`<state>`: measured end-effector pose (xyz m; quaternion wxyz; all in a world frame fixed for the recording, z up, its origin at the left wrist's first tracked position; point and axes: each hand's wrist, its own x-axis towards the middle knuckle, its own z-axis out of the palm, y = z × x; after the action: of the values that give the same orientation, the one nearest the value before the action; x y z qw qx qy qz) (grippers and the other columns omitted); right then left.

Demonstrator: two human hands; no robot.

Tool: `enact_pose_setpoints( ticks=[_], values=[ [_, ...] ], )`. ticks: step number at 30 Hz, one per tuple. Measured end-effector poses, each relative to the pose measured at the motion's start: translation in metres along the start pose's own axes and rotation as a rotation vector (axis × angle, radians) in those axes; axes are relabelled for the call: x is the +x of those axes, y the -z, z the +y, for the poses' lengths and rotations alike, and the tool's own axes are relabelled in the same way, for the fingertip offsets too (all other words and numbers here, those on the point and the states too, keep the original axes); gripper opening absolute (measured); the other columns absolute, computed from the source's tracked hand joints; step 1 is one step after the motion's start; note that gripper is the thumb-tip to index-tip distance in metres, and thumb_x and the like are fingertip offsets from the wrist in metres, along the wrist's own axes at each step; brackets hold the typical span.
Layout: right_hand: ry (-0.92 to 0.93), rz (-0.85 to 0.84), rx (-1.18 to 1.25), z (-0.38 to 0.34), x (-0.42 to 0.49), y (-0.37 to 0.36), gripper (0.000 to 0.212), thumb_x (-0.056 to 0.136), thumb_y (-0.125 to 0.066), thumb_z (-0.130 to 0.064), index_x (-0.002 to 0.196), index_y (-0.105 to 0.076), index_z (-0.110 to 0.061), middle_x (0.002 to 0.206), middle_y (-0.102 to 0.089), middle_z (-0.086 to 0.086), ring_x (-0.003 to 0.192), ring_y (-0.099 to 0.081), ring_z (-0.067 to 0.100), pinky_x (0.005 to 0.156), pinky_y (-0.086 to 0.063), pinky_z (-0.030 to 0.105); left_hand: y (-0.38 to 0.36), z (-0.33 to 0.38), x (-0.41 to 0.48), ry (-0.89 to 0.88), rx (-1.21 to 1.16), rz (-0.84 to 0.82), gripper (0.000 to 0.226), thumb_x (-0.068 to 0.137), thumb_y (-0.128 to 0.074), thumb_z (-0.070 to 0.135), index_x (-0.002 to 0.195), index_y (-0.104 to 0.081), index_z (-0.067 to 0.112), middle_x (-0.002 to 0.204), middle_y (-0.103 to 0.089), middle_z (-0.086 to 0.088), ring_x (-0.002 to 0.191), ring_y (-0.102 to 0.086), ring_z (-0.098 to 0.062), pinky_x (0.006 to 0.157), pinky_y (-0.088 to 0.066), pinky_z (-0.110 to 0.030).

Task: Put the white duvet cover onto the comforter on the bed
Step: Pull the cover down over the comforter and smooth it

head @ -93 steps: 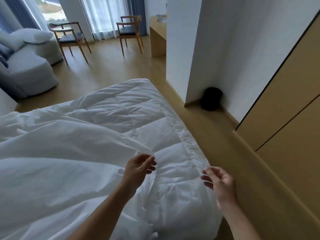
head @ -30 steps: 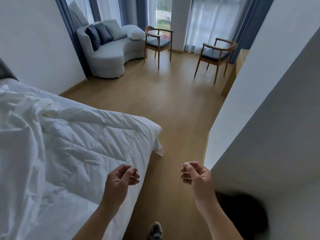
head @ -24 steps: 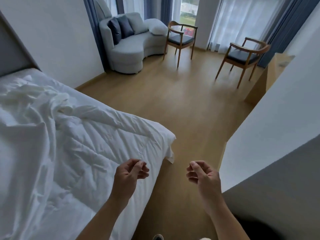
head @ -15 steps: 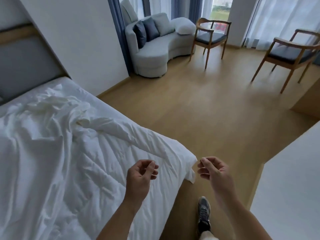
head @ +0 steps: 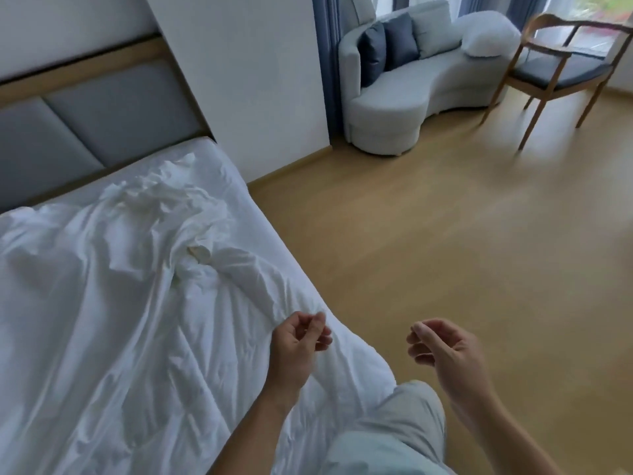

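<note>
Head view: white duvet cover (head: 161,204) lies on bed (head: 217,159), bunched and wrinkly near grey headboard (head: 85,125), smooth part spread over left side. Comforter (head: 205,358) lies on bed too, showing at near corner. Left hand (head: 298,344) hangs over comforter edge, fingers loosely curled, holds nothing; cannot tell if it touches cloth. Right hand (head: 445,351) hangs over wood floor (head: 445,234) beside bed, fingers loosely curled, holds nothing. Pale trouser leg (head: 394,433) low between arms. Far off: pale sofa (head: 404,97), wooden chair (head: 561,70).
</note>
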<state>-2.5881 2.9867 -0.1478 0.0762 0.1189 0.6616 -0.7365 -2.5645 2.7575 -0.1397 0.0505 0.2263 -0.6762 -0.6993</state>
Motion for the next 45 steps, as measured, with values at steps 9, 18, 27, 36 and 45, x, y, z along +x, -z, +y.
enact_pose_setpoints(
  ticks=[9,18,27,36,45],
  values=[
    [-0.019,-0.112,-0.108,-0.031,0.222,-0.011,0.018,0.097,-0.062,-0.006,0.082,-0.069,0.001,0.073,-0.071,0.013,0.058,-0.063,0.017,0.053,-0.052,0.022,-0.064,-0.005,0.180,0.060,-0.048,0.160,0.013,0.099,-0.064,0.013,0.093,-0.070,0.002,0.080,-0.074,-0.006,0.070,-0.070,-0.019,0.068,-0.060,-0.027],
    [-0.039,-0.254,-0.138,-0.117,0.469,-0.089,0.017,0.098,-0.062,-0.010,0.083,-0.070,-0.006,0.073,-0.072,0.008,0.059,-0.064,0.014,0.052,-0.052,0.019,-0.114,0.072,0.381,0.075,0.105,0.225,0.016,0.100,-0.062,0.019,0.088,-0.067,0.010,0.078,-0.073,0.001,0.074,-0.070,-0.016,0.071,-0.060,-0.028],
    [-0.115,-0.629,-0.231,-0.142,0.609,-0.210,0.018,0.098,-0.064,-0.014,0.084,-0.071,-0.006,0.077,-0.073,0.008,0.062,-0.066,0.013,0.061,-0.050,0.031,-0.131,0.112,0.472,0.104,-0.025,0.560,0.020,0.101,-0.058,0.016,0.086,-0.064,0.005,0.080,-0.072,0.000,0.076,-0.071,-0.021,0.077,-0.061,-0.038],
    [-0.154,-1.057,-0.339,-0.170,0.701,-0.324,0.026,0.096,-0.065,-0.021,0.071,-0.074,-0.025,0.077,-0.073,0.002,0.064,-0.067,0.013,0.064,-0.051,0.031,-0.124,0.142,0.547,0.142,-0.120,0.996,0.023,0.096,-0.066,0.020,0.084,-0.064,0.001,0.076,-0.071,-0.002,0.073,-0.072,-0.020,0.074,-0.061,-0.030],
    [-0.208,-1.148,-0.463,-0.143,0.744,-0.463,0.016,0.097,-0.064,-0.015,0.085,-0.072,-0.008,0.078,-0.074,0.006,0.064,-0.068,0.015,0.064,-0.052,0.033,-0.025,0.123,0.609,0.239,-0.243,1.174,0.026,0.090,-0.071,0.027,0.079,-0.066,0.004,0.076,-0.072,-0.008,0.071,-0.072,-0.021,0.073,-0.062,-0.032]
  ],
)
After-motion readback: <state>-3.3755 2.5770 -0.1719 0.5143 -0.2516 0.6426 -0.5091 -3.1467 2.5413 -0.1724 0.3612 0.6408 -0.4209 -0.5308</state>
